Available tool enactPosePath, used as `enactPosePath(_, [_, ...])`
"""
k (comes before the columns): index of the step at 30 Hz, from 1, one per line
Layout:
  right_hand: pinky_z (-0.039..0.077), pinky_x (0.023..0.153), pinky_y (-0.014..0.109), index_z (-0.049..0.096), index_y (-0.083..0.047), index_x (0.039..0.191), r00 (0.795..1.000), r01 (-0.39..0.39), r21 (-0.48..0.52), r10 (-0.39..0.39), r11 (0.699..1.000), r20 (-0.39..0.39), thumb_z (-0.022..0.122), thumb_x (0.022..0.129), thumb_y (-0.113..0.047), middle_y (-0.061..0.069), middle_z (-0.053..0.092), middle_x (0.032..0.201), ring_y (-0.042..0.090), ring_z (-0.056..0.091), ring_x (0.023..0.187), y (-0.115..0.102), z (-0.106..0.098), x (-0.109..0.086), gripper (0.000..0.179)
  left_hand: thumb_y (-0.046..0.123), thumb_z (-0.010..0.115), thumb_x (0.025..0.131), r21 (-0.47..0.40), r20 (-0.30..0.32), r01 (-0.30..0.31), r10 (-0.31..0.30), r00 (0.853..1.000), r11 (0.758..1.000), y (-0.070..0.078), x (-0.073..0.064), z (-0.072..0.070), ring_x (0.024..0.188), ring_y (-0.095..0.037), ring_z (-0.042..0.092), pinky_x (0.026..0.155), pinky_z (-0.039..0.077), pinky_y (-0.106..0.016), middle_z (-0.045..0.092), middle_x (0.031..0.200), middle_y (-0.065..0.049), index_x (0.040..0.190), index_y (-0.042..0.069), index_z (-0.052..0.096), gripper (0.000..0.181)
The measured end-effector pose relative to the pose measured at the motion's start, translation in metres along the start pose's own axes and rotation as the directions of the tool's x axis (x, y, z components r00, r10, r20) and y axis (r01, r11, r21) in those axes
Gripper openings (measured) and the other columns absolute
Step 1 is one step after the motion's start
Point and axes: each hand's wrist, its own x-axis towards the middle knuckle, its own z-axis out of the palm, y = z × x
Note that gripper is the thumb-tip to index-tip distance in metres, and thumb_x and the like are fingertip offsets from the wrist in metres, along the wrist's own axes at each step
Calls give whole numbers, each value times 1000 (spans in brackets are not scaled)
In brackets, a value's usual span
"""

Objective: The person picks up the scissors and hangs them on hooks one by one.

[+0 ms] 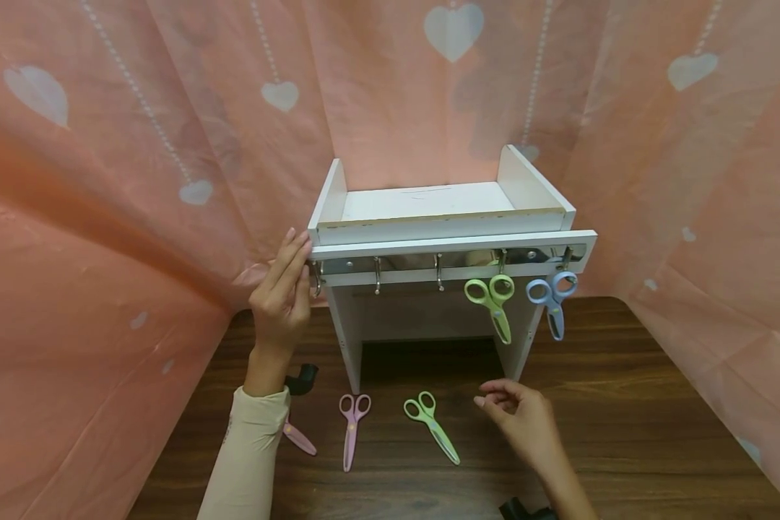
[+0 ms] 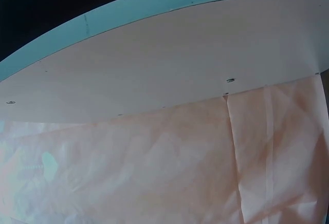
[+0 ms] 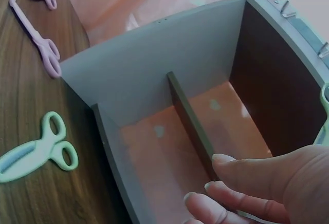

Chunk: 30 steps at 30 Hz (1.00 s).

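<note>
My left hand (image 1: 281,292) rests against the left end of the white hook rail (image 1: 390,276) with its fingers straight. Green scissors (image 1: 497,303) hang from one hook and blue scissors (image 1: 555,307) from the hook at the right end. Above the table, my right hand (image 1: 523,419) is empty, fingers loosely bent. Left of it lie a second pair of green scissors (image 1: 437,427) and pink scissors (image 1: 351,433), handles toward the shelf. Another pink pair (image 1: 299,438) is partly hidden behind my left forearm. The left wrist view shows a white panel (image 2: 154,59) and no hand.
The rail runs along the front of a white shelf unit (image 1: 536,180) with raised sides, standing on the dark wooden table (image 1: 624,404). Pink curtain (image 1: 390,94) with white hearts surrounds it. Black wrist mounts (image 1: 302,379) sit at my wrists.
</note>
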Motion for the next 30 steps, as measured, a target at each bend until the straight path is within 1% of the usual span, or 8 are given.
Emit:
enactPosePath(8, [55, 66, 21, 76, -5, 96, 998, -15, -18, 16, 1000, 62, 84, 84, -10, -4, 70, 79, 10, 65, 71, -1, 14, -6, 15, -14, 60, 90, 16, 10, 3, -4, 1000, 1000, 0, 0, 0, 125, -45, 59, 105, 49, -42, 68, 125, -25, 119, -12, 69, 30])
enactPosePath(14, [53, 61, 22, 75, -4, 98, 993, -19, -36, 23, 999, 112, 84, 82, -9, -5, 67, 76, 8, 62, 66, 2, 26, -11, 19, -22, 61, 85, 15, 7, 7, -7, 1000, 1000, 1, 0, 1, 125, -45, 59, 105, 49, -41, 68, 123, -27, 118, -14, 69, 34])
enactPosePath(16, [52, 60, 22, 75, -4, 98, 993, -18, -44, 23, 999, 114, 85, 81, -9, -4, 67, 77, 8, 60, 65, 3, 29, -13, 20, -23, 61, 84, 17, 9, 11, -11, 1000, 1000, 2, 0, 1, 125, -45, 59, 105, 49, -40, 67, 123, -27, 117, -14, 69, 35])
enactPosePath(19, [50, 59, 22, 75, -4, 98, 994, 4, -62, 3, 998, 105, 87, 79, -9, 1, 68, 82, 8, 58, 65, 5, 34, -16, 23, -24, 61, 84, 22, 14, 14, -14, 1000, 1000, 3, 0, 2, 126, -43, 58, 105, 49, -40, 67, 123, -27, 117, -14, 69, 36])
enactPosePath(23, [48, 59, 22, 75, -5, 100, 994, 31, -113, -19, 993, 106, 88, 78, -13, 6, 69, 90, 4, 55, 64, 9, 41, -19, 28, -24, 62, 84, 21, 16, 14, -15, 1000, 1000, 3, -1, 2, 126, -42, 58, 105, 49, -40, 67, 123, -27, 118, -13, 69, 36])
enactPosePath(30, [46, 58, 23, 74, -4, 105, 993, 31, -184, -9, 982, 115, 89, 77, -15, 5, 67, 91, 5, 53, 64, 16, 46, -21, 33, -21, 62, 85, 14, 19, 15, -15, 1000, 1000, 1, -2, 3, 127, -42, 58, 105, 49, -41, 67, 125, -25, 119, -12, 69, 36])
